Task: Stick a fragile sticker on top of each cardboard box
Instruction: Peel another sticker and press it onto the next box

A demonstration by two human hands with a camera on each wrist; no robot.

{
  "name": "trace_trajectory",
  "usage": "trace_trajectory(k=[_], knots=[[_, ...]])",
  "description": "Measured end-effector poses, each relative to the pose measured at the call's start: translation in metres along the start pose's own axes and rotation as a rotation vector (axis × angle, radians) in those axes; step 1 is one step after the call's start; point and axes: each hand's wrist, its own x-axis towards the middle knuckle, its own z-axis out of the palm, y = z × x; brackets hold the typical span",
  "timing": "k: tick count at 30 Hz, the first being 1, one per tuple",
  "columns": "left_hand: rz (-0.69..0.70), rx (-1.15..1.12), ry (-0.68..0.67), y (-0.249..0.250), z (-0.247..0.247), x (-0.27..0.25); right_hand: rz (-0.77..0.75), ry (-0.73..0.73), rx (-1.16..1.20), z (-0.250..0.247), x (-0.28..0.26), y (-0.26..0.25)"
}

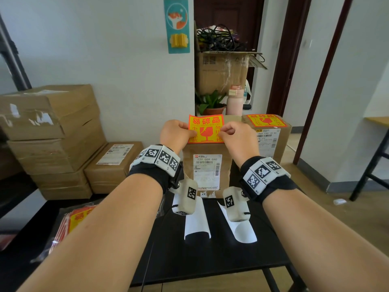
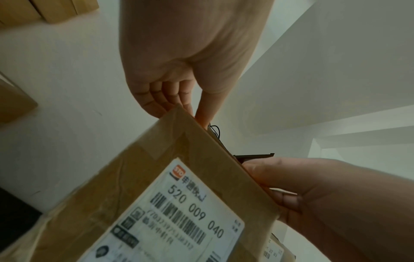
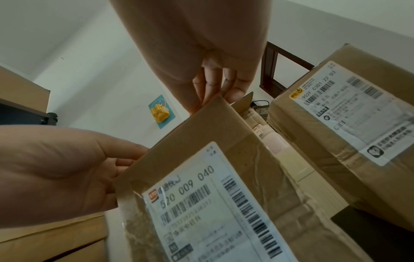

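A red and yellow fragile sticker [image 1: 205, 129] hangs just above the top of the middle cardboard box [image 1: 207, 165], which carries a white shipping label. My left hand [image 1: 181, 129] pinches the sticker's left edge and my right hand [image 1: 229, 130] pinches its right edge. In both wrist views the box's top edge hides the sticker: the left hand [image 2: 179, 99] and the right hand [image 3: 215, 88] curl over the box [image 2: 156, 195] [image 3: 224, 195]. To the right stands a second box [image 1: 271, 140] [image 3: 347, 115] with a fragile sticker [image 1: 266, 121] on its top.
Two curled white backing papers [image 1: 196, 224] [image 1: 242, 226] lie on the black table [image 1: 189, 260]. A bag of stickers [image 1: 71, 220] sits at its left edge. Stacked boxes [image 1: 52, 133] stand at the left. A plant [image 1: 210, 104] and a pink bottle [image 1: 234, 102] are behind.
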Motion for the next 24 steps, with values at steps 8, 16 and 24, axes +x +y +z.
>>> trace_trajectory(k=[8,16,24], knots=[[0.029,0.069,0.029,-0.003,0.003,0.001,-0.026,-0.018,-0.042,-0.001,-0.002,-0.002],[0.104,0.268,0.061,-0.004,0.008,0.000,-0.075,-0.058,-0.106,0.000,-0.002,-0.004],[0.126,0.618,0.176,-0.003,0.010,0.001,-0.025,-0.080,-0.232,0.001,0.001,-0.005]])
